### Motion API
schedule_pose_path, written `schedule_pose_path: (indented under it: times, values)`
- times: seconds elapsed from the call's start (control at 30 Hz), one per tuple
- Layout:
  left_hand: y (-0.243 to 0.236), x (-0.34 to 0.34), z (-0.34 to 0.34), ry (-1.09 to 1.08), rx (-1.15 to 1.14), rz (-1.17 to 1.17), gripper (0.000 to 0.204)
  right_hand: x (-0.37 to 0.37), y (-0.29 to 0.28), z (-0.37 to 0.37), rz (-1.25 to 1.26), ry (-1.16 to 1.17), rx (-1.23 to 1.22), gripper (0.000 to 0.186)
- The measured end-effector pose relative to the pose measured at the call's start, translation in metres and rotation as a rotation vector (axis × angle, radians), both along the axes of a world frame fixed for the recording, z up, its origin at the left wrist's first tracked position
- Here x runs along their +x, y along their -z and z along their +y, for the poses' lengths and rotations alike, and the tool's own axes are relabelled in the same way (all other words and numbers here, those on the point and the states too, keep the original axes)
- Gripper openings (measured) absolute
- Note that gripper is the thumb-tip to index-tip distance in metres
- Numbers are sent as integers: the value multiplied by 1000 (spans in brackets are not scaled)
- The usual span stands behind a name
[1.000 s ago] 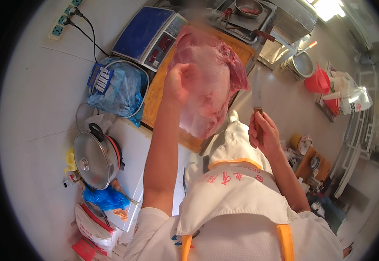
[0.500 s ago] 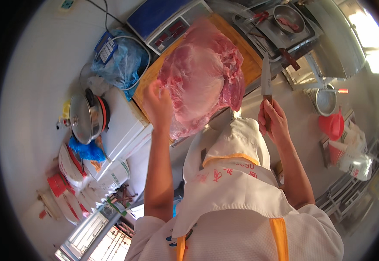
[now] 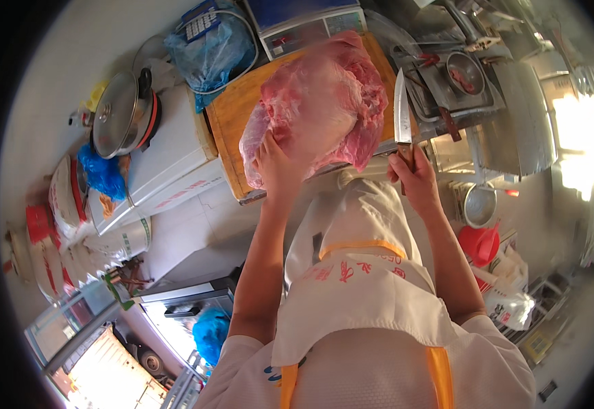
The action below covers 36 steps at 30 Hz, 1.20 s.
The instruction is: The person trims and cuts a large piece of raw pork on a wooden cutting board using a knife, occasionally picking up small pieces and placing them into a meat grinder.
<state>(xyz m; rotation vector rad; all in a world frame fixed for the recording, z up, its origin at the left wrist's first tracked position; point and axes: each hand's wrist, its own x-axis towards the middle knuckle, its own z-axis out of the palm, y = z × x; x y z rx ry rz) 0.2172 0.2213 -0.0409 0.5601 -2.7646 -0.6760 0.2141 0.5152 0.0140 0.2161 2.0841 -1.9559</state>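
Observation:
A large slab of raw meat (image 3: 324,102), pink with a pale fatty middle, lies on a wooden cutting board (image 3: 225,119). My left hand (image 3: 280,163) is on the meat's near left part, its fingers curled around a flap there. To the right of the meat, my right hand (image 3: 416,177) grips a knife (image 3: 402,112) by its brown handle. The blade points up and away, apart from the meat. Part of the knife's handle is hidden by my fingers.
Behind the board stands a blue-topped scale (image 3: 304,31). A blue plastic bag (image 3: 212,58) with a calculator (image 3: 198,20) is at its left, and a lidded pot (image 3: 123,112) further left. On the right are a metal bowl (image 3: 464,73) with meat scraps and a brown-handled tool (image 3: 449,123).
My left hand has moved from the meat's left side to its near left edge, onto a flap. The knife stays in my right hand, slightly shifted left. The view has turned somewhat.

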Motion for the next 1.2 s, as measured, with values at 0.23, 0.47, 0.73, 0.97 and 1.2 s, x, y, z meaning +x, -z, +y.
schedule_pose_path:
  times: [0.23, 0.47, 0.73, 0.97, 1.2]
  values:
    - [-18, -27, -14, -36, 446, -315, 86, -159, 25, -57, 460, -210, 275, 37]
    - [-40, -15, 43, -227, 487, -167, 84, -285, 60, -137, 450, -651, 324, 43]
    - [-31, -3, 68, -440, 1602, 191, 73, -303, 25, -123, 293, -980, 338, 61]
    - [-45, -16, 61, -337, 1650, 258, 70, -289, 12, -97, 213, -706, 103, 50]
    - [-104, -53, -12, -280, 1756, 241, 55, -248, -57, -79, 92, -455, 70, 48]
